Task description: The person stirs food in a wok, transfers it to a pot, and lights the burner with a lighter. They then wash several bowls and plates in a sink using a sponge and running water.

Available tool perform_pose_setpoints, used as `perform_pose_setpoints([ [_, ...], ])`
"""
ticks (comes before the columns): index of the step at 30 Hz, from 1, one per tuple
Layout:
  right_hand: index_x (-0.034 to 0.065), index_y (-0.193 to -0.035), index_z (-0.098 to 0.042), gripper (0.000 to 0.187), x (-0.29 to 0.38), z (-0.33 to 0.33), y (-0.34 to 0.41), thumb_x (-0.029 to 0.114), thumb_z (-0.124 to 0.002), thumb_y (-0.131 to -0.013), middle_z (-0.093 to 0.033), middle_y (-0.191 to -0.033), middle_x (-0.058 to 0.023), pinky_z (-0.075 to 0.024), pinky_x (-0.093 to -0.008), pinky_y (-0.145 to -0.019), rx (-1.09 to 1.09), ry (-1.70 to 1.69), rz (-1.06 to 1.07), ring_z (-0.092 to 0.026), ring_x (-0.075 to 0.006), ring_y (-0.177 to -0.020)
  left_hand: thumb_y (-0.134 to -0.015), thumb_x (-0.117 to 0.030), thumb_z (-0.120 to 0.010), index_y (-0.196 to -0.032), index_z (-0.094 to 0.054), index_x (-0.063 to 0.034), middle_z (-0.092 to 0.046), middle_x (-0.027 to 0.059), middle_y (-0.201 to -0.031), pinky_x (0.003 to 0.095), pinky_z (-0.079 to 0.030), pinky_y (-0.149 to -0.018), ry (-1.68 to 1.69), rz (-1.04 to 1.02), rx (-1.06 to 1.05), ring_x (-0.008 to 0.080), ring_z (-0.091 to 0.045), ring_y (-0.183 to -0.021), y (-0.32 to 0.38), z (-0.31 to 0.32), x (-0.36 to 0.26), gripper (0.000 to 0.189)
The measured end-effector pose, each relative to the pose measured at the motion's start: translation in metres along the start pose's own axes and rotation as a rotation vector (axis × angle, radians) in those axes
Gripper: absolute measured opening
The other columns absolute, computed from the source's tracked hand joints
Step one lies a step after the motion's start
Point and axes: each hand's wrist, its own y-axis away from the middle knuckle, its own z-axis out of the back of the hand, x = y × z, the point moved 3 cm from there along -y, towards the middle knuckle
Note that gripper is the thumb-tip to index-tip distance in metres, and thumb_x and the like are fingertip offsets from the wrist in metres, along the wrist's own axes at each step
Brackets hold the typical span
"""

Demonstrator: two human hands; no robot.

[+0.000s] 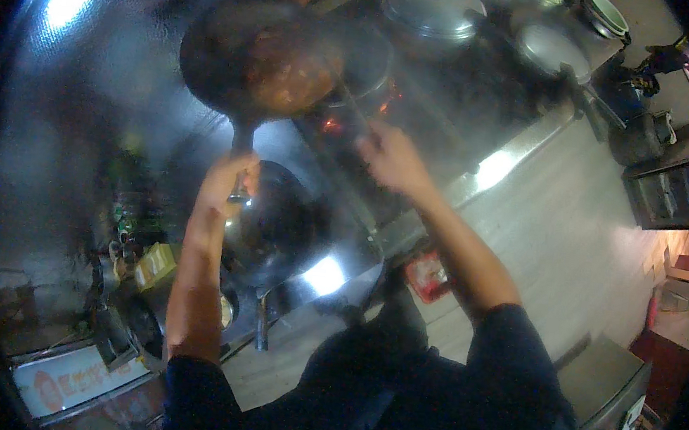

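My left hand grips the handle of a dark wok, which is raised and tilted towards the right. Reddish-brown food lies in its lower right side, blurred by steam. My right hand holds a thin-handled cooking utensil whose far end reaches the food; its head is hidden. Beneath and to the right of the wok, a round pan or burner rim shows through the haze. Small orange flames or embers glow on the stove between the wok and my right hand.
Another dark wok rests on the steel counter below my left hand, its handle towards me. A lidded metal pot and a lidded saucepan stand farther back. A red-rimmed container is under my right arm. A yellow box sits at left.
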Motion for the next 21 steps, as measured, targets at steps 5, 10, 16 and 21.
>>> perform_pose_setpoints([
  [5,0.0027,-0.124,-0.060,0.039,-0.008,0.018,-0.015,0.026,-0.059,-0.092,-0.067,-0.104,-0.0269,-0.0506,-0.0481,-0.087,-0.018,0.059,-0.029,-0.064,-0.0427,-0.101,-0.088,-0.013,-0.062,-0.082,-0.057,-0.0075,-0.050,0.0004,-0.062,0.0261,-0.041,-0.048,-0.153,-0.025,-0.093,0.0114,-0.048,-0.049,-0.032,0.000,-0.013,0.009],
  [10,0.0031,-0.128,-0.058,0.040,-0.021,0.041,-0.011,0.021,-0.058,-0.092,-0.067,-0.113,-0.0215,-0.0482,-0.0415,-0.091,-0.024,0.073,0.025,-0.065,-0.0326,-0.105,-0.086,-0.011,-0.065,-0.086,-0.056,-0.0056,-0.053,0.0028,-0.061,0.0281,-0.042,-0.045,-0.396,-0.048,-0.266,0.0134,-0.051,-0.049,-0.048,-0.004,-0.018,0.011],
  [16,0.0030,-0.135,-0.054,0.046,-0.042,0.071,0.016,0.017,-0.063,-0.092,-0.069,-0.106,-0.0183,-0.0492,-0.0375,-0.085,-0.060,0.151,0.054,-0.067,-0.0267,-0.094,-0.080,-0.014,-0.067,-0.089,-0.056,-0.0028,-0.059,0.0068,-0.062,0.0317,-0.046,-0.044,-0.645,-0.190,-0.447,0.0172,-0.057,-0.046,-0.038,-0.013,-0.023,0.019],
  [21,0.0030,-0.132,-0.055,0.044,-0.038,0.086,0.034,0.022,-0.064,-0.093,-0.067,-0.108,-0.0253,-0.0509,-0.0424,-0.087,-0.061,0.121,0.088,-0.065,-0.0405,-0.103,-0.078,-0.014,-0.068,-0.095,-0.057,-0.0014,-0.062,0.0094,-0.064,0.0336,-0.050,-0.048,-0.816,-0.270,-0.547,0.0180,-0.062,-0.050,-0.022,-0.017,-0.031,0.024],
])
